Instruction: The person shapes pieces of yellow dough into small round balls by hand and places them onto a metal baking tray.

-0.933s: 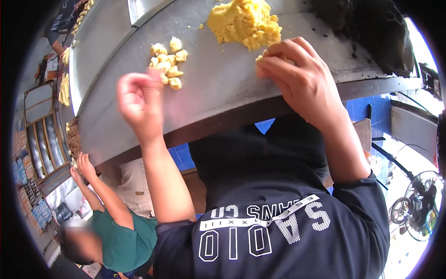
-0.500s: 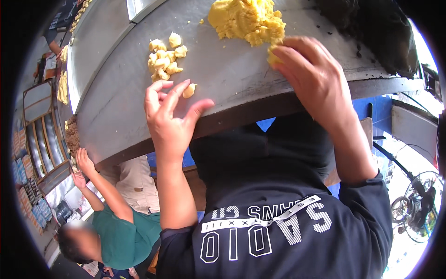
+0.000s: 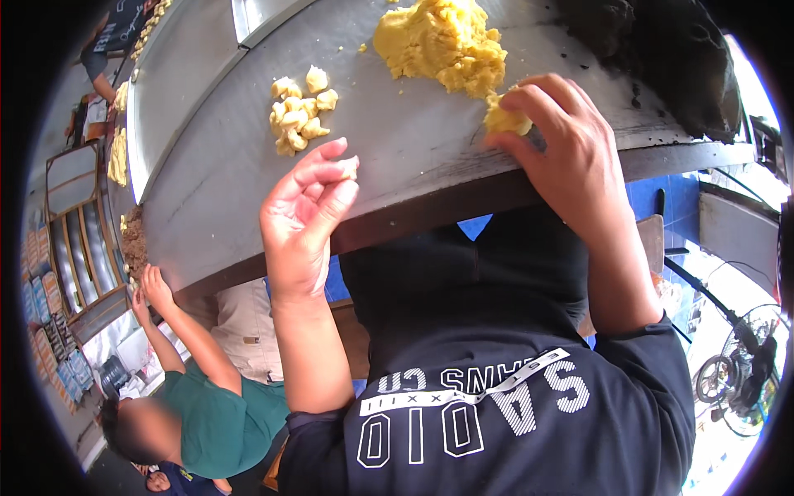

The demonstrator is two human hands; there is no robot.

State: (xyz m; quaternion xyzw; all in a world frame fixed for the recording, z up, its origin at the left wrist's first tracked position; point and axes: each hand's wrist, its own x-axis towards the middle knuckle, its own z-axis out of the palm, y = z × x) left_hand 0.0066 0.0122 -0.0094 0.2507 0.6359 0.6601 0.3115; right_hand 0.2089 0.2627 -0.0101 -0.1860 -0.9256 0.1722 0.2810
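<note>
My left hand (image 3: 308, 207) is raised over the near side of the metal table, with a small piece of yellow dough (image 3: 351, 169) pinched between thumb and fingertips. Just beyond it lies a cluster of small dough pieces (image 3: 298, 118). Farther right, my right hand (image 3: 562, 140) has its thumb and fingers curved around a fist-sized dough lump (image 3: 506, 118); part of the lump is covered by the fingers. That lump sits close against the near right edge of a large mound of yellow dough (image 3: 438, 45).
The metal table (image 3: 223, 198) has a dark front edge. A black plastic bag (image 3: 686, 66) occupies its far right. Metal trays (image 3: 186, 62) stand at the left. A co-worker in a green shirt (image 3: 227, 430) has both hands by a brown crumbly heap (image 3: 132, 240).
My left hand has gathered up the small dough piece and turned, fingers now pinching it. My right hand has shifted slightly, its thumb lower, showing more of its dough lump.
</note>
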